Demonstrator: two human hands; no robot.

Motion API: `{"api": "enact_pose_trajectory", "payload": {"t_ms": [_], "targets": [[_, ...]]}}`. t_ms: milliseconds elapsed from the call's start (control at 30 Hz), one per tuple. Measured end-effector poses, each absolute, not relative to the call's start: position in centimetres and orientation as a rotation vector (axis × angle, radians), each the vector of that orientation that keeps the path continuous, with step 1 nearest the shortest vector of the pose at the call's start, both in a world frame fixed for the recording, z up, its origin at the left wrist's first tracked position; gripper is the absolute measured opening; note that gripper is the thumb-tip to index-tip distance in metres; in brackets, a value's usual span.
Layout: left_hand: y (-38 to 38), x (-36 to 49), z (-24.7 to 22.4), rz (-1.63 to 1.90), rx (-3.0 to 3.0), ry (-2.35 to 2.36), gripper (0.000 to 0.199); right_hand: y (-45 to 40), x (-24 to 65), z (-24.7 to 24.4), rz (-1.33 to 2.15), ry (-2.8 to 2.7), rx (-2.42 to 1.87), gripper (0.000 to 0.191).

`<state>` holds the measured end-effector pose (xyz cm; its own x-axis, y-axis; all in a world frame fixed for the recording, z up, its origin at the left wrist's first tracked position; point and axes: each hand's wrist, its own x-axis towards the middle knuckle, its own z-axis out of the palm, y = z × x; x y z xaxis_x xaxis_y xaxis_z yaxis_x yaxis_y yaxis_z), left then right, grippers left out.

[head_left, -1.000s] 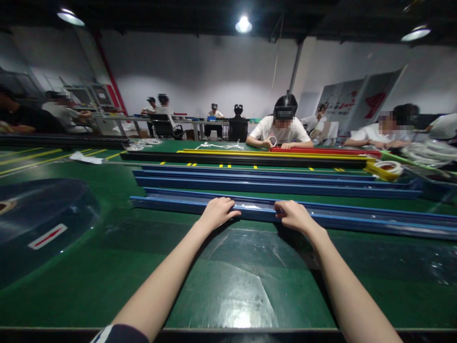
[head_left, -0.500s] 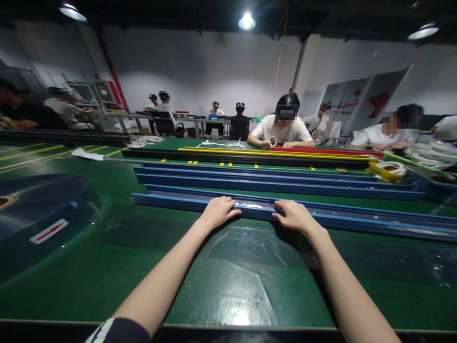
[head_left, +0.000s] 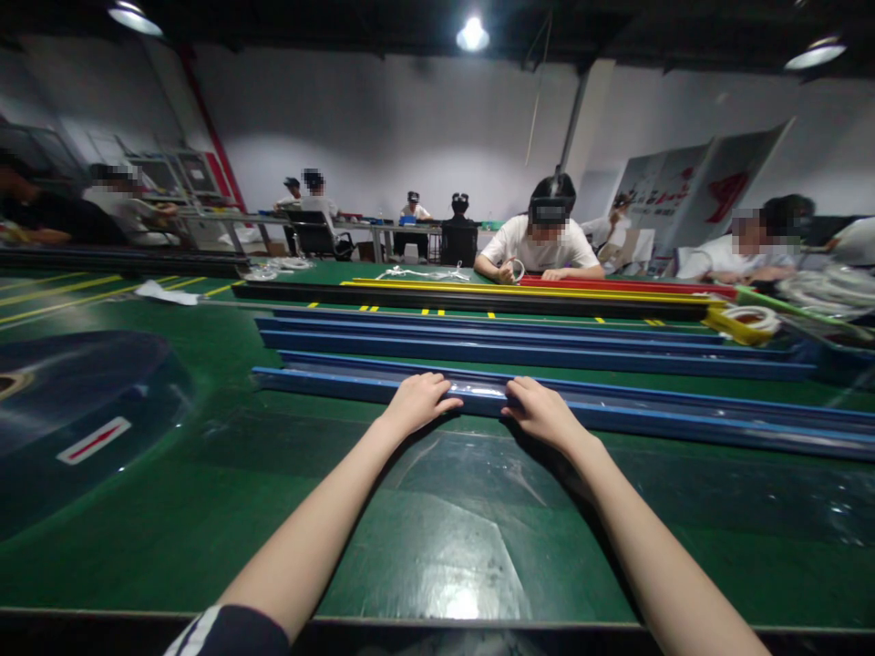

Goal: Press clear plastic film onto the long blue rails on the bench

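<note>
A long blue channel profile (head_left: 328, 384) lies across the table in front of me, with shiny clear film (head_left: 478, 390) showing inside its groove. My left hand (head_left: 418, 401) grips the channel near the middle, fingers over into the groove and thumb along the near wall. A short way to the right, my right hand (head_left: 541, 410) holds the same channel in a like manner, thumb and fingers pinched at its near edge. The fingertips of both hands are partly hidden inside the groove. On the near side, a strip of clear plastic film (head_left: 471, 465) lies flat beneath my wrists.
More blue channels (head_left: 519, 353) lie just behind, then black (head_left: 293, 293) and yellow (head_left: 424, 288) profiles. A large roll of clear film (head_left: 75, 383) rests at the left. A yellow holder with white tape (head_left: 742, 325) stands at the right. Across the table sits a co-worker (head_left: 509, 241).
My right hand has slid left along the blue channel, closer to my left hand. The left hand stays in nearly the same place.
</note>
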<state>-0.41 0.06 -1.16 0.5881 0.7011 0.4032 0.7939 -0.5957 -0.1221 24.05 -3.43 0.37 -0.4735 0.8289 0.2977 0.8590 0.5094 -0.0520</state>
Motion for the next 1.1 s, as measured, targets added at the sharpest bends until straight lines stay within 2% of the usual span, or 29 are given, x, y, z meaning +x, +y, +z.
{"api": "enact_pose_trajectory", "payload": {"t_ms": [367,733,1100], "targets": [[-0.2,-0.3,-0.9,-0.471,-2.554,-1.278,0.04,-3.2,24.0,0.5,-0.132,-2.467,-1.467,0.007],[-0.5,-0.7,0.5,-0.687,-2.772,-1.324,0.023,-3.7,24.3,1.7,-0.201,-2.525,-1.644,0.008],[-0.7,-0.2,0.3,-0.664,-2.722,-1.29,0.021,-3.4,25.6,1.6,-0.163,-2.501,-1.72,0.009]]}}
